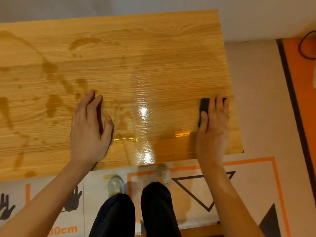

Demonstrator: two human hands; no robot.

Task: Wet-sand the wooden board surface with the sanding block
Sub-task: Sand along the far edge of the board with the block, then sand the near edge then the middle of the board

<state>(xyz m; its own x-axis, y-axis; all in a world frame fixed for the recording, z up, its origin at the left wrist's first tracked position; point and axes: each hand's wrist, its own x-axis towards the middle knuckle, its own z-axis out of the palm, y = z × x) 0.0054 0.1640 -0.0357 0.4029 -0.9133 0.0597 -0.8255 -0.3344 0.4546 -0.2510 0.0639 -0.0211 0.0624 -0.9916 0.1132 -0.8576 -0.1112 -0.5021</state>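
A wet, glossy wooden board (119,74) lies flat; the dark sanding block (204,108) sits under the fingers, near its right edge.

I saw the sanding block (204,106) mostly covered by my right hand (213,127); the wooden board (119,65) ran off the left edge; floor lettering (63,230) was cut by my arm; everything slightly blurred.

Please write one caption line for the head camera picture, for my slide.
Right hand presses a dark sanding block on the wet wooden board; left hand rests flat.
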